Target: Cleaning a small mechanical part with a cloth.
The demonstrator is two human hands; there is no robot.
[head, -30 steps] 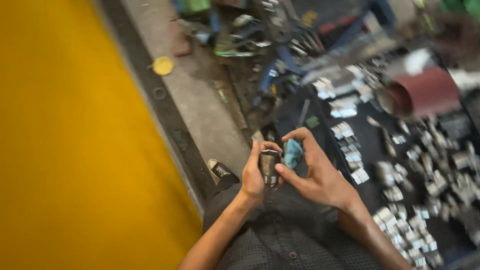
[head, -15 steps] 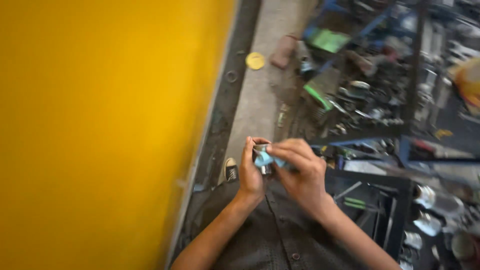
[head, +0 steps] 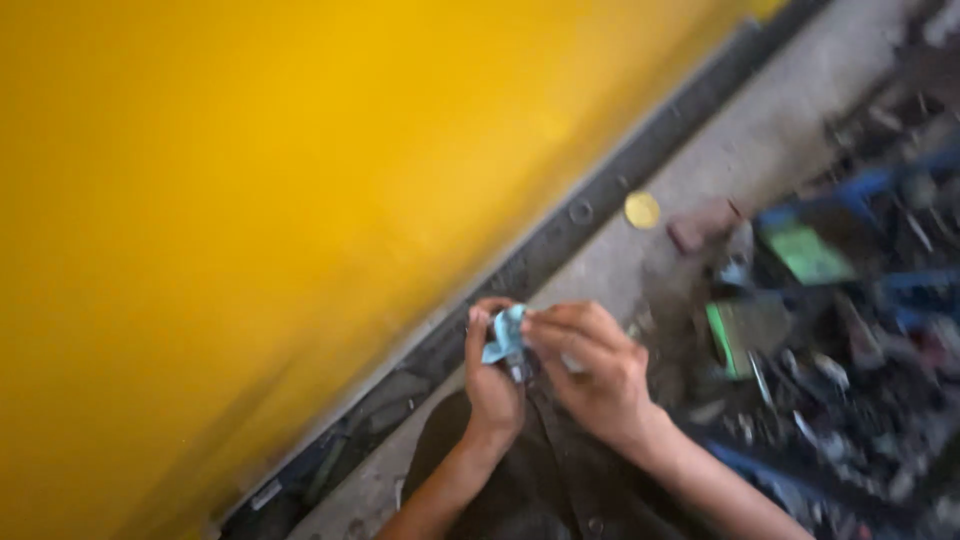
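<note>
Since half a second ago both hands have shifted leftward beside the yellow wall; the left hand and right hand together pinch a crumpled light-blue cloth around a small metal piece, blurred, above the dark lap

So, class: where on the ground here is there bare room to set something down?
Bare concrete strip between the dark rail along the yellow wall and the cluttered parts pile; only a yellow disc and brick interrupt it. Right side is crowded.
</note>
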